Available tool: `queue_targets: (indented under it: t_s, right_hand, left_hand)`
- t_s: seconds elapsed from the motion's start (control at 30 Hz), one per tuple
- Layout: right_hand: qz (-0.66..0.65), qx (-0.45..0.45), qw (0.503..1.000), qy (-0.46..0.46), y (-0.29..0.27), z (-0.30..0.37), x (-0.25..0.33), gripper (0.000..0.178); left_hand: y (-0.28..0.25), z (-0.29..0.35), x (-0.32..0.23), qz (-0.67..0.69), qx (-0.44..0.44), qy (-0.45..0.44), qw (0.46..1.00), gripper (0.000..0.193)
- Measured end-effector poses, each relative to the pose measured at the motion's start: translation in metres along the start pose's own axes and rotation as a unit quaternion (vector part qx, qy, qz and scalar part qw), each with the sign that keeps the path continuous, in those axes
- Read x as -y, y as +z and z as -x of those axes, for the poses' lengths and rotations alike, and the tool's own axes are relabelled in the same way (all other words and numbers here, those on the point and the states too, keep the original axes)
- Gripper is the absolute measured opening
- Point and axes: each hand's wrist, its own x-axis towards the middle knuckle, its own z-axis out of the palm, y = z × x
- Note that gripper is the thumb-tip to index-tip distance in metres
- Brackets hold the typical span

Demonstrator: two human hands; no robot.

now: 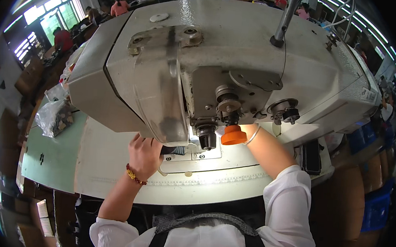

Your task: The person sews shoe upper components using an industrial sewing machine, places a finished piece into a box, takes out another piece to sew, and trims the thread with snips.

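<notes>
Head view, looking down: a large off-white industrial sewing machine (pixel 245 44) spans a pale cream counter (pixel 108 163), its head above the person's two bare hands. The left hand (pixel 146 155), with a red-and-gold beaded bracelet (pixel 134 175) at the wrist, reaches to the lower edge of the machine head; its fingers (pixel 145 142) are bent and set close together, their tips hidden, so it cannot be told how far they are open or whether they grip anything. Just to the right of this hand, a small dark grey ribbed piece of cloth-like material (pixel 179 150) lies beneath the machine head, near the bright metal plates (pixel 200 156). The right hand (pixel 251 129), with a silver-coloured bangle (pixel 252 134) at its wrist, passes behind an orange round knob (pixel 234 136); its fingers are concealed, and neither their opening nor any hold can be told. A black ribbed knob (pixel 207 138) hangs between the hands. A ruler scale (pixel 203 183) runs along the counter's near side, with a small round yellowish disc (pixel 188 174) just beyond it. To the left, a clear plastic bag (pixel 53 118) with dark contents rests on a pale green panel (pixel 51 154); to the right stands a black rectangular tray-like object (pixel 311 157).
</notes>
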Motion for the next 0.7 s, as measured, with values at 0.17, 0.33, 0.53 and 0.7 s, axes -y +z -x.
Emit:
queue_targets:
  t_s: [0.17,0.33,0.53,0.7]
  right_hand:
    - [0.017,0.022,0.999,-0.033,-0.026,0.016,0.012,0.011]
    - [0.025,0.028,0.998,-0.047,-0.032,0.018,0.018,0.012]
    - [0.030,0.038,0.997,-0.059,-0.033,0.017,0.017,0.013]
    - [0.040,0.041,0.996,-0.065,-0.032,0.008,0.014,0.013]
  left_hand:
    - [-0.022,0.002,-0.037,-0.009,0.019,0.015,1.000,0.060]
    - [-0.024,0.007,-0.060,-0.026,-0.021,-0.007,0.999,0.042]
    - [-0.016,0.017,-0.074,-0.038,-0.025,-0.053,0.998,0.040]
    - [-0.011,0.025,-0.086,-0.052,-0.014,-0.066,0.996,0.040]
